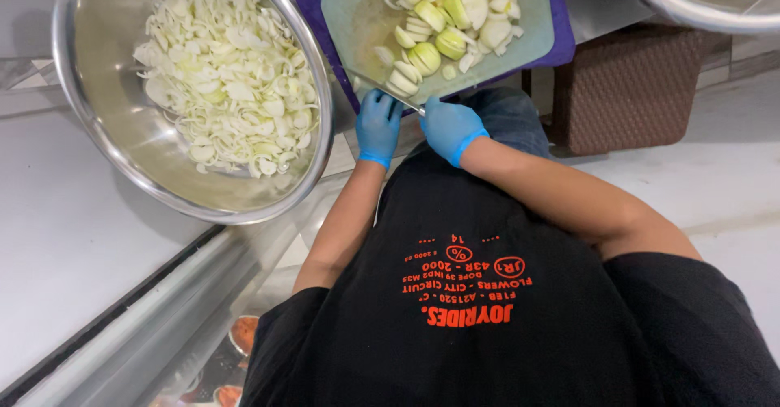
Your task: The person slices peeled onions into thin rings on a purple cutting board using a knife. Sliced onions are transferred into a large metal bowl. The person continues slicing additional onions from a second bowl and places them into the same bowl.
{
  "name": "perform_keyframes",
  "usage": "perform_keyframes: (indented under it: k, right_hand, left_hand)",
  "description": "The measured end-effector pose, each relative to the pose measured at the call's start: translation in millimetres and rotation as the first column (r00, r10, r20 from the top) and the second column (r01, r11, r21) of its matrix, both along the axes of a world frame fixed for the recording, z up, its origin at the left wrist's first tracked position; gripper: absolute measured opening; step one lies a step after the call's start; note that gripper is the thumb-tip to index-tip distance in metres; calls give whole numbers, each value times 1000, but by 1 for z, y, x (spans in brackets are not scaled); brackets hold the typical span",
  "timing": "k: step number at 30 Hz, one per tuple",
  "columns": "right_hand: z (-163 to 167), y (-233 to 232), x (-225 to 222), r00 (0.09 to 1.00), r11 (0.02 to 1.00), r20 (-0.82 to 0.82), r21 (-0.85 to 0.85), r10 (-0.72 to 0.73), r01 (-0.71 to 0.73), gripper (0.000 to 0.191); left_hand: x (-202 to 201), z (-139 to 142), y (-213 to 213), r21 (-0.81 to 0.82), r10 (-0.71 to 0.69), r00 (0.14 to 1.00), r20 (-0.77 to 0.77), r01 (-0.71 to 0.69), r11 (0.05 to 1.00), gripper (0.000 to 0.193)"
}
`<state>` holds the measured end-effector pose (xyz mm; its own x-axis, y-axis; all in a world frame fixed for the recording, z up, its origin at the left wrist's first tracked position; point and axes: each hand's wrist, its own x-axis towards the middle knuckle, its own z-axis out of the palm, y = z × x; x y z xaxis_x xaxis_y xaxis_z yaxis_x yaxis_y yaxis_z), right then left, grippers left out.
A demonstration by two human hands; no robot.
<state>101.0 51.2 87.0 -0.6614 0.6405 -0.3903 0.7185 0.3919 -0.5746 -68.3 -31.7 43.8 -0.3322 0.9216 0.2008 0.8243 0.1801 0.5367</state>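
On the pale board (357,17), gloved right hand (449,127) grips a thin knife (382,90).

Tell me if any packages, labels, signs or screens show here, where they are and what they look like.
No packages, signs or screens.
Shirt print: red lettering and small round marks on the black shirt, lower middle, upside down in the view.

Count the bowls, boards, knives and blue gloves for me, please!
Bowls: 2, one full of sliced onion, one at the top right edge
Boards: 1
Knives: 1
Blue gloves: 2, left and right
Total: 6
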Motion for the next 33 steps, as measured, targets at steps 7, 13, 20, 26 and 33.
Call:
perform_keyframes:
  k: [7,13,20,26,33]
  right_hand:
    - [-38,-9,0,999,996,-26,90,20,-18,26]
    - [-37,2,-3,1000,999,-2,-35,-22,22,29]
    - [2,7,-7,995,980,4,-173,-100,99,32]
    - [-2,-5,-7,996,992,-8,-89,-86,85,28]
    - [-16,-14,-11,999,998,12,34,-52,52,26]
  left_hand:
    - [1,-2,-4,4,9,997,76,-9,1000,19]
    - [-1,-1,2,48,0,998,61,-3,999,16]
    - [0,-4,0,22,21,998,51,-22,1000,17]
    - [0,-6,2,-29,54,999,5,-53,998,19]
    - [2,-2,3,-4,38,999,-23,-38,999,24]
